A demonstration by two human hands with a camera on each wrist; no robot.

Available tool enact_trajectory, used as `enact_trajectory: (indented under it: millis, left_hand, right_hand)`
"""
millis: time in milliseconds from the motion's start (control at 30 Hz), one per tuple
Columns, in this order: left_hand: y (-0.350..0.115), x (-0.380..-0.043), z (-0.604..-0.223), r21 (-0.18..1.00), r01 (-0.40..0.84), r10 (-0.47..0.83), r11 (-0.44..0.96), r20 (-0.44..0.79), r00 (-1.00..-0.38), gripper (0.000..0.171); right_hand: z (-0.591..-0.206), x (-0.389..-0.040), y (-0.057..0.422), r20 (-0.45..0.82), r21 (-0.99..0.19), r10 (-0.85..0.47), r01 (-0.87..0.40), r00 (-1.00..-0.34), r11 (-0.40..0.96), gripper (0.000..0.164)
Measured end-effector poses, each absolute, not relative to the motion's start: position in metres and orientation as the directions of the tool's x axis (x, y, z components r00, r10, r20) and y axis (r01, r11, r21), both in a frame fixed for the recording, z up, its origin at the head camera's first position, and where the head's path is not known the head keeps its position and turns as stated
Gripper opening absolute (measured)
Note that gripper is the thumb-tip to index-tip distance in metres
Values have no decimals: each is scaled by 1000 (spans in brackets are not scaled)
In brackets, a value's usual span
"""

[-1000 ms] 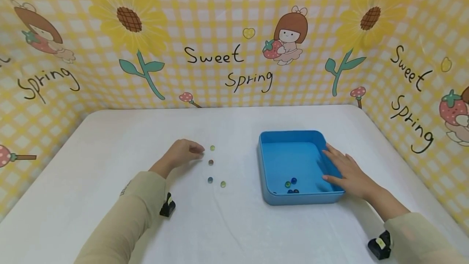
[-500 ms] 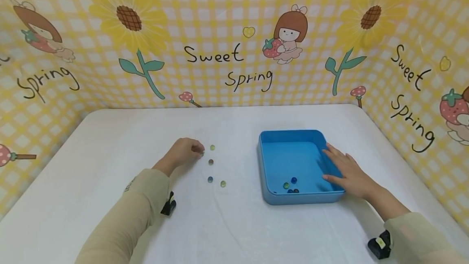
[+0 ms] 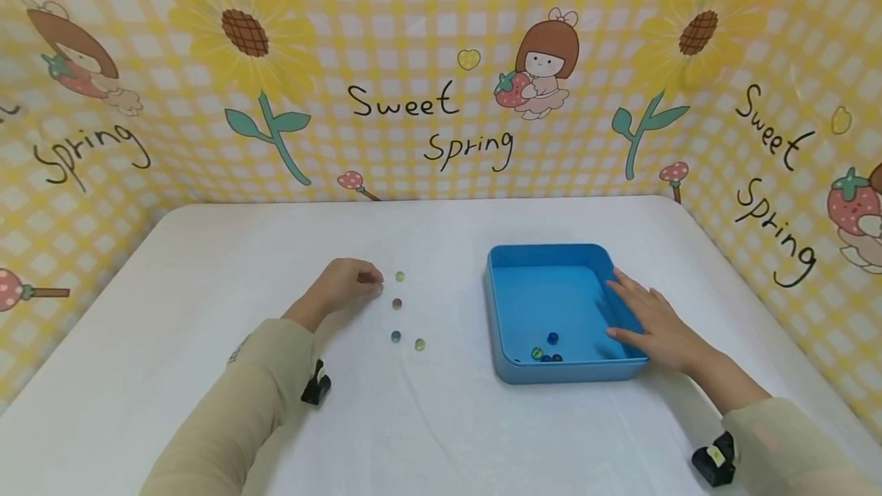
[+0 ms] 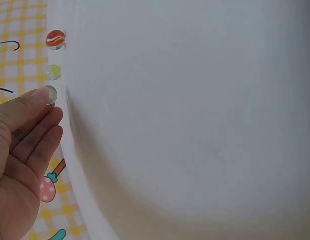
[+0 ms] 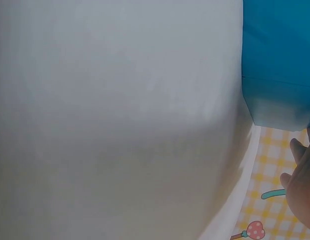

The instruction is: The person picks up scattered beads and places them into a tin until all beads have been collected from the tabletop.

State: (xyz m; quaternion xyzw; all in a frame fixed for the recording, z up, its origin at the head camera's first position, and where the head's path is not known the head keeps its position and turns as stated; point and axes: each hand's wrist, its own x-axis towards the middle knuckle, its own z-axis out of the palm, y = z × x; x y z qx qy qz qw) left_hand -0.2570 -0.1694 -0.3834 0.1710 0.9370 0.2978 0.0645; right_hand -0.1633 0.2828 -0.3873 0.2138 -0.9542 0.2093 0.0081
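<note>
My left hand (image 3: 344,284) pinches a clear glass marble (image 4: 52,95) between thumb and fingers, low over the white table; in the head view the fingers mostly hide it. Just right of the fingertips lies a yellow-green marble (image 3: 400,276). A reddish-brown marble (image 3: 396,303), showing orange and white swirls in the left wrist view, sits nearer. Closer still are a blue-grey marble (image 3: 396,337) and another yellow-green marble (image 3: 419,344). My right hand (image 3: 658,327) rests with spread fingers on the right wall of a blue box (image 3: 506,372).
Inside the box, near its front wall, are several marbles, among them a blue one (image 3: 553,338) and a green one (image 3: 537,354). A white cloth covers the table (image 3: 441,427). Yellow checked fabric (image 3: 413,29) stands around the back and sides.
My left fingers have drawn together into a pinch, with the hand nearly in place. Inside the box the green marble has rolled slightly toward the front left. My right hand stays where it was.
</note>
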Motion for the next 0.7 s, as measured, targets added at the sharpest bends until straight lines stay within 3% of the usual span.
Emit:
enact_trajectory:
  millis: [433, 700]
  left_hand:
    - [-141, -243, -367, 688, 359, 414, 631, 93, -906, 12]
    - [-116, -239, -363, 761, 316, 427, 567, 56, -903, 12]
  right_hand:
    - [-387, -164, 284, 98, -391, -405, -409, -909, 825, 67]
    - [-388, -165, 284, 100, -399, -407, -411, -908, 820, 68]
